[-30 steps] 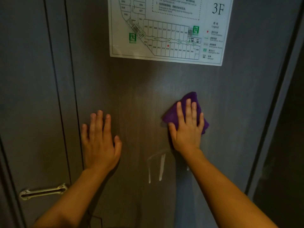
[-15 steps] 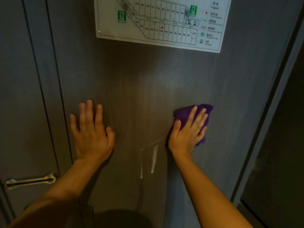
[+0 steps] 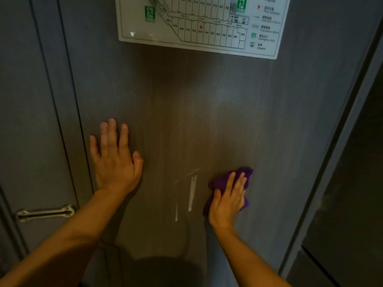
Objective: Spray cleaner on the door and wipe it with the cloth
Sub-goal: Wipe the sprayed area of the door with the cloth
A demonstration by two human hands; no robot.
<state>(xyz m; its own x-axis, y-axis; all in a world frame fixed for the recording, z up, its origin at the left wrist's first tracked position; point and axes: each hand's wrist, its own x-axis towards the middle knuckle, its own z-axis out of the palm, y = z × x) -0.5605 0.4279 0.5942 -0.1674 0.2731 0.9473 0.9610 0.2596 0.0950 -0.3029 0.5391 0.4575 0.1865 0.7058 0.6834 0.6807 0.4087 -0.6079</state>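
From the head view, the person's right hand (image 3: 228, 200) lies flat with fingers spread over a purple cloth (image 3: 242, 176), pressing it against the grey door (image 3: 207, 100) low and right of centre; the left hand (image 3: 115, 160) is wide open and empty, palm braced on the door to the left. The cloth looks soft, light and limp, bunched under the palm, so it is probably best held by flat pressure across its middle, since a loose corner would likely fold or slip out. The door seems stiff and smooth, a faintly streaked, wood-grain face that should let the cloth glide. Two pale wet runs (image 3: 191, 193) trail down just left of the cloth and seem not yet wiped. No spray bottle is visible. A floor-plan sign (image 3: 132, 21) is fixed to the door above, and a metal latch plate (image 3: 44, 213) sits on the panel at far left. At right, the frame (image 3: 335, 141) borders a dark gap, and the light is dim.
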